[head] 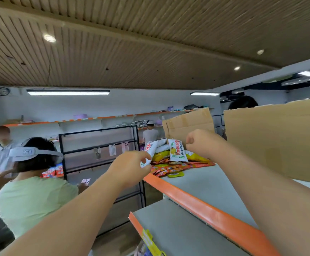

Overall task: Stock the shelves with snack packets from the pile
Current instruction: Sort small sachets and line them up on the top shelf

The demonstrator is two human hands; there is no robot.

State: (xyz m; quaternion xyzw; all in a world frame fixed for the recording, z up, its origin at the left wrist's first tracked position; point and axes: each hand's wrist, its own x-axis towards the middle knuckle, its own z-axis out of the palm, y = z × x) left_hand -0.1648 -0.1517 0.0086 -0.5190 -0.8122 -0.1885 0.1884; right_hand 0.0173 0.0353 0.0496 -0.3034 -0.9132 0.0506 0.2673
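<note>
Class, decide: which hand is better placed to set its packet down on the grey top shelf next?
Probably the right hand: its white packet hangs above the top shelf, while the left hand holds a second packet beyond the orange edge.

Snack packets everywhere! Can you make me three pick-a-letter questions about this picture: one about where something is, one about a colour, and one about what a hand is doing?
1. Where does the pile of snack packets lie?
A. On the floor
B. In a shopping basket
C. At the far end of the upper shelf

2. What colour is the upper shelf's front edge?
A. Orange
B. Blue
C. Green

3. What is the right hand doing?
A. Lying flat on the shelf
B. Pinching a white packet with yellow print
C. Waving with straight fingers

Answers:
1 C: the pile sits on the grey shelf top, in front of the cardboard.
2 A: an orange strip runs along that edge.
3 B: its curled fingers pinch the packet's edge above the pile.
</note>
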